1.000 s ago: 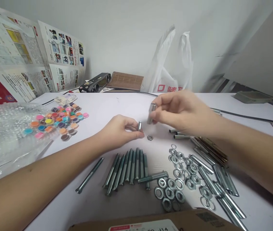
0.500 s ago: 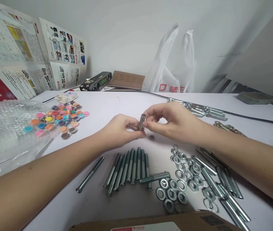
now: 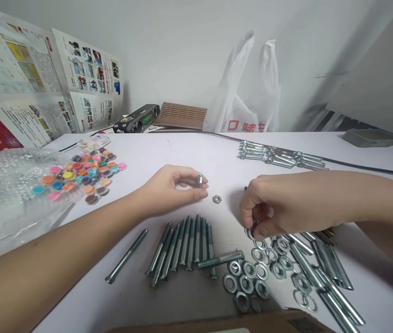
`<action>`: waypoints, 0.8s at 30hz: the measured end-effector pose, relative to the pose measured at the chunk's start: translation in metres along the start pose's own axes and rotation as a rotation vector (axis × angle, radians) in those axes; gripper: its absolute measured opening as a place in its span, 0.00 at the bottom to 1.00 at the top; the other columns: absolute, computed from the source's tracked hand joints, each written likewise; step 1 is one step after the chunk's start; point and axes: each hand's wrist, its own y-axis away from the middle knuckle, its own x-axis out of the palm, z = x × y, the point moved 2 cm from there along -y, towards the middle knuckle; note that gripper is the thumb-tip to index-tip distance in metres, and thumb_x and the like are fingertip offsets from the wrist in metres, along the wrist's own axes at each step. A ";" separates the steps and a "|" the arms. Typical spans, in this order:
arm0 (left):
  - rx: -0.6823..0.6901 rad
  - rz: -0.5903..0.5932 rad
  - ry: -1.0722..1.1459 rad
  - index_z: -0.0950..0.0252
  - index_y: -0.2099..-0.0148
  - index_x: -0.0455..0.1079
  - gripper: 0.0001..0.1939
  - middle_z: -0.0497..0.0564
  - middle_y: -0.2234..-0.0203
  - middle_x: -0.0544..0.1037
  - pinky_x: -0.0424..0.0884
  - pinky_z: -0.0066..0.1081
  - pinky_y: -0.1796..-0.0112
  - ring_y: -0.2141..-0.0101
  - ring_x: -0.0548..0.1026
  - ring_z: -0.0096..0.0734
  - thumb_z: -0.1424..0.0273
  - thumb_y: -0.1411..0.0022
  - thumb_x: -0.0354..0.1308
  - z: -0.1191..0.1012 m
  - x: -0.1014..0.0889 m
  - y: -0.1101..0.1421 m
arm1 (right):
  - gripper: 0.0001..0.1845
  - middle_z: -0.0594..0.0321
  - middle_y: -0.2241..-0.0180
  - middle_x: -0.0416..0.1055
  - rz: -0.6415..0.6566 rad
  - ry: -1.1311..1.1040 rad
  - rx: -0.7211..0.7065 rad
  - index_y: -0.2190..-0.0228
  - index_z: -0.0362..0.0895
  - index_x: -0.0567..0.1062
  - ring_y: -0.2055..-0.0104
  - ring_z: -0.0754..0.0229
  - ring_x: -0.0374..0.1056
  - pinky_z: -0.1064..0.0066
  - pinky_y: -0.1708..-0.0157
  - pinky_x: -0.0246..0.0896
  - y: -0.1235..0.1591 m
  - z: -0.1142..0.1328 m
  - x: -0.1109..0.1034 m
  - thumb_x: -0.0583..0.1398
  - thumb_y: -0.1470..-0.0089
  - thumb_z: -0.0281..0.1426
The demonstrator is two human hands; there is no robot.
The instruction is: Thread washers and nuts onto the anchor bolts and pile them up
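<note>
My left hand (image 3: 179, 187) is closed around a sleeved metal bolt (image 3: 200, 180), held upright with its top end showing between thumb and fingers. A single hex nut (image 3: 217, 199) lies on the table just right of those fingertips. Over the upper edge of the pile of washers and nuts (image 3: 259, 255), my right hand (image 3: 269, 208) reaches down with thumb and fingers pinched together. What is in that pinch is hidden. In front of my left hand, several long bolts (image 3: 182, 245) lie side by side, with one bolt (image 3: 221, 259) across their right end.
Metal sleeves (image 3: 340, 296) lie at the right. Assembled anchor bolts (image 3: 279, 155) lie at the back near a black cable. Bubble wrap (image 3: 5, 194) and colourful paint pots (image 3: 78, 175) sit at left, a lone bolt (image 3: 126, 256) nearer. A cardboard box (image 3: 196, 323) edges the front.
My right hand has left the sleeved piece and moved right and down to the washers. The left hand stays put, and the bolt in it now shows a narrower top end.
</note>
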 end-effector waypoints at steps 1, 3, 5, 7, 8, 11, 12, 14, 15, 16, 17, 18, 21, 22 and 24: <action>0.004 -0.007 0.016 0.66 0.56 0.75 0.15 0.52 0.62 0.80 0.71 0.29 0.57 0.62 0.76 0.28 0.65 0.45 0.65 0.001 0.000 0.000 | 0.06 0.69 0.74 0.73 0.011 -0.010 -0.003 0.70 0.50 0.79 0.76 0.64 0.66 0.74 0.81 0.51 -0.001 0.000 0.000 0.61 0.51 0.35; 0.002 -0.011 0.040 0.66 0.56 0.76 0.15 0.52 0.64 0.80 0.71 0.27 0.60 0.65 0.76 0.26 0.64 0.43 0.64 0.002 -0.001 -0.001 | 0.07 0.68 0.74 0.73 0.034 -0.049 -0.027 0.69 0.49 0.79 0.76 0.65 0.65 0.75 0.79 0.53 -0.001 0.000 -0.003 0.61 0.50 0.36; -0.012 -0.004 0.058 0.67 0.56 0.76 0.14 0.51 0.68 0.80 0.70 0.25 0.64 0.68 0.75 0.24 0.64 0.43 0.64 0.002 -0.001 -0.001 | 0.09 0.67 0.75 0.71 0.022 -0.128 -0.081 0.71 0.46 0.78 0.75 0.65 0.63 0.75 0.76 0.55 -0.003 0.000 -0.007 0.61 0.49 0.38; -0.016 -0.004 0.065 0.67 0.56 0.77 0.15 0.50 0.69 0.80 0.69 0.24 0.65 0.70 0.74 0.23 0.64 0.43 0.64 0.003 -0.001 -0.001 | 0.09 0.67 0.77 0.67 -0.047 -0.243 -0.126 0.72 0.45 0.76 0.76 0.67 0.59 0.75 0.76 0.54 -0.008 -0.001 -0.010 0.62 0.49 0.38; -0.011 -0.001 0.063 0.67 0.57 0.77 0.14 0.50 0.69 0.79 0.69 0.24 0.66 0.70 0.73 0.23 0.64 0.43 0.64 0.003 -0.001 -0.001 | 0.09 0.68 0.78 0.65 -0.102 -0.316 -0.134 0.72 0.44 0.75 0.78 0.68 0.56 0.75 0.78 0.52 -0.011 0.000 -0.011 0.62 0.49 0.37; 0.024 0.010 0.067 0.68 0.59 0.77 0.13 0.50 0.70 0.79 0.67 0.24 0.67 0.70 0.73 0.23 0.64 0.43 0.64 0.003 -0.001 -0.001 | 0.10 0.68 0.80 0.61 -0.326 -0.542 -0.098 0.71 0.43 0.75 0.81 0.70 0.51 0.75 0.82 0.44 -0.023 0.004 -0.010 0.62 0.49 0.38; 0.036 0.011 0.071 0.68 0.60 0.77 0.12 0.50 0.70 0.79 0.67 0.24 0.67 0.70 0.73 0.23 0.64 0.43 0.64 0.003 -0.001 -0.001 | 0.11 0.68 0.80 0.61 -0.400 -0.603 -0.074 0.71 0.43 0.75 0.81 0.70 0.50 0.75 0.83 0.43 -0.027 0.007 -0.009 0.62 0.49 0.39; 0.053 0.010 0.073 0.68 0.61 0.76 0.11 0.49 0.69 0.79 0.67 0.25 0.67 0.70 0.73 0.24 0.65 0.43 0.64 0.003 -0.001 -0.002 | 0.13 0.68 0.81 0.60 -0.510 -0.679 -0.015 0.74 0.42 0.74 0.82 0.71 0.49 0.75 0.84 0.41 -0.033 0.012 -0.005 0.62 0.49 0.40; 0.056 0.004 0.071 0.68 0.61 0.76 0.11 0.49 0.69 0.79 0.67 0.25 0.67 0.70 0.73 0.24 0.66 0.43 0.64 0.003 -0.001 -0.002 | 0.14 0.69 0.82 0.60 -0.538 -0.704 0.009 0.76 0.42 0.73 0.83 0.72 0.48 0.75 0.84 0.40 -0.036 0.015 -0.003 0.62 0.50 0.40; 0.055 0.002 0.065 0.68 0.61 0.76 0.11 0.49 0.69 0.79 0.67 0.25 0.67 0.69 0.73 0.23 0.66 0.43 0.64 0.003 -0.001 -0.002 | 0.15 0.69 0.83 0.59 -0.554 -0.725 0.026 0.77 0.42 0.72 0.84 0.72 0.47 0.75 0.85 0.39 -0.038 0.017 -0.002 0.62 0.50 0.41; 0.052 0.002 0.062 0.68 0.61 0.76 0.11 0.49 0.69 0.79 0.67 0.25 0.66 0.69 0.73 0.23 0.66 0.43 0.64 0.003 -0.001 -0.002 | 0.16 0.69 0.84 0.58 -0.564 -0.745 0.035 0.78 0.42 0.71 0.84 0.72 0.46 0.75 0.85 0.39 -0.039 0.018 0.000 0.62 0.50 0.41; 0.047 0.004 0.061 0.68 0.61 0.76 0.11 0.49 0.69 0.79 0.67 0.25 0.66 0.69 0.73 0.23 0.66 0.43 0.64 0.002 -0.001 -0.002 | 0.16 0.69 0.85 0.58 -0.568 -0.763 0.040 0.79 0.42 0.71 0.84 0.72 0.46 0.75 0.85 0.39 -0.041 0.019 0.001 0.62 0.50 0.41; 0.031 0.018 0.068 0.69 0.60 0.76 0.12 0.50 0.68 0.79 0.67 0.25 0.65 0.69 0.73 0.24 0.66 0.43 0.63 0.002 -0.001 -0.001 | 0.16 0.67 0.84 0.61 -0.564 -0.800 0.040 0.76 0.42 0.74 0.84 0.72 0.48 0.74 0.85 0.41 -0.045 0.020 0.003 0.62 0.50 0.42; 0.025 0.021 0.068 0.70 0.60 0.76 0.12 0.50 0.68 0.79 0.68 0.26 0.65 0.68 0.73 0.24 0.66 0.43 0.63 0.001 -0.001 -0.001 | 0.16 0.67 0.84 0.62 -0.567 -0.804 0.041 0.76 0.42 0.74 0.84 0.71 0.49 0.74 0.85 0.42 -0.046 0.019 0.003 0.63 0.50 0.43; 0.022 0.023 0.056 0.70 0.59 0.76 0.13 0.51 0.68 0.79 0.68 0.25 0.65 0.69 0.73 0.24 0.65 0.42 0.63 0.001 -0.001 0.000 | 0.17 0.66 0.84 0.62 -0.572 -0.802 0.034 0.76 0.42 0.75 0.84 0.71 0.49 0.74 0.84 0.42 -0.047 0.018 0.004 0.63 0.51 0.43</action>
